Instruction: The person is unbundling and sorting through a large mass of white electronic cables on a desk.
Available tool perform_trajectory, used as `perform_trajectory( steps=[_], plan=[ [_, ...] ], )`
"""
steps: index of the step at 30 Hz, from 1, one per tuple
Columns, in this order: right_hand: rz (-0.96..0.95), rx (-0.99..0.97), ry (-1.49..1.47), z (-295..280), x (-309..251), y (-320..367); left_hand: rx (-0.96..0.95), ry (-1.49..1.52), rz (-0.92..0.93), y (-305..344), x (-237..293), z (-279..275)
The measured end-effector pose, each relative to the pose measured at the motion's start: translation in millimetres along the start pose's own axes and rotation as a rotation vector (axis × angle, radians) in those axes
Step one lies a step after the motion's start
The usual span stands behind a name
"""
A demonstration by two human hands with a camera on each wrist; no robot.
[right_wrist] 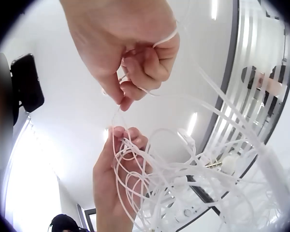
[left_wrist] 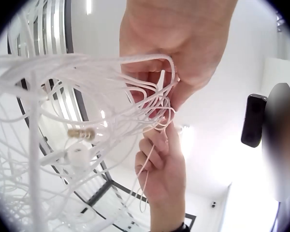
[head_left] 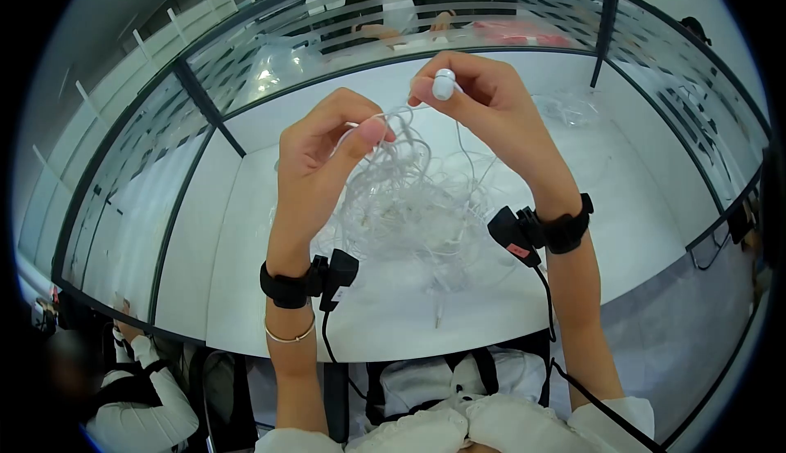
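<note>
My left hand (head_left: 323,150) pinches a bunch of looped white earphone cables (left_wrist: 154,104) between thumb and fingers. Higher up and to its right, my right hand (head_left: 491,97) grips a thin strand of white cable between thumb and curled fingers. A white earbud (head_left: 444,85) shows at that thumb in the head view. Below both hands spreads a large tangle (head_left: 409,199) of white cables, from which strands run up to each hand. In the left wrist view a gold-coloured jack plug (left_wrist: 81,133) hangs among the loops.
The tangle is over a white table (head_left: 360,322) enclosed by white panels with striped glass above. At the table's back right is some transparent plastic (head_left: 567,109). A person sits beyond the glass, and another is at lower left. A white bag (head_left: 426,383) sits below the front edge.
</note>
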State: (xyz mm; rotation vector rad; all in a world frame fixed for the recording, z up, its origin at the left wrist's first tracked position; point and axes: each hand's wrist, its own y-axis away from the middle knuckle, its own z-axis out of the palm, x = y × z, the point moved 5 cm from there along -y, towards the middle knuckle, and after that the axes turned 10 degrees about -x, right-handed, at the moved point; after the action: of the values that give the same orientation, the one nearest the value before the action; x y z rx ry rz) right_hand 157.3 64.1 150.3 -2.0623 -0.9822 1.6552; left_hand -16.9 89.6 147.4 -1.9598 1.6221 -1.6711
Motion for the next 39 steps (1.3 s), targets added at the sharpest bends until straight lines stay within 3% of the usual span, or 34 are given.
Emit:
perform_trajectory(
  steps=[5, 12, 16, 22, 26, 30, 35, 39],
  plan=[
    [0.062, -0.01, 0.089, 5.0, -1.0, 2.0, -0.028, 0.106, -0.185, 1.5, -4.5, 4.1],
    [0.276, -0.254, 0.234, 1.2, 42.4, -1.1, -0.033, 0.039, -0.284, 2.0, -39.6, -6.0],
    [0.382, -0.196, 0.056, -4.3, 35.8, -1.0, -0.009, -0.041, -0.335, 4.6, -48.7, -15.5],
    [0.178, 0.182, 0.122, -53.0, 22.9, 5.1, 0.045, -0.317, -0.221, 6.7, -64.1, -34.6],
    [-0.102, 0.471, -0.035, -126.6, -1.8, 38.5, 0.116, -0.1, -0.335, 14.1, -83.6, -54.9],
    [-0.355, 0.526, -0.267, -194.7, -24.5, 90.9, 0.156, -0.062, -0.368, 17.3, -84.2, -66.7],
    [-0.366, 0.613, -0.234, -213.7, -34.4, 116.6, 0.122, -0.02, -0.362, 15.9, -77.6, -63.6],
    [-0.23, 0.633, -0.046, -176.3, -25.7, 84.1, 0.047, 0.06, -0.365, 10.9, -67.3, -44.6]
  ],
)
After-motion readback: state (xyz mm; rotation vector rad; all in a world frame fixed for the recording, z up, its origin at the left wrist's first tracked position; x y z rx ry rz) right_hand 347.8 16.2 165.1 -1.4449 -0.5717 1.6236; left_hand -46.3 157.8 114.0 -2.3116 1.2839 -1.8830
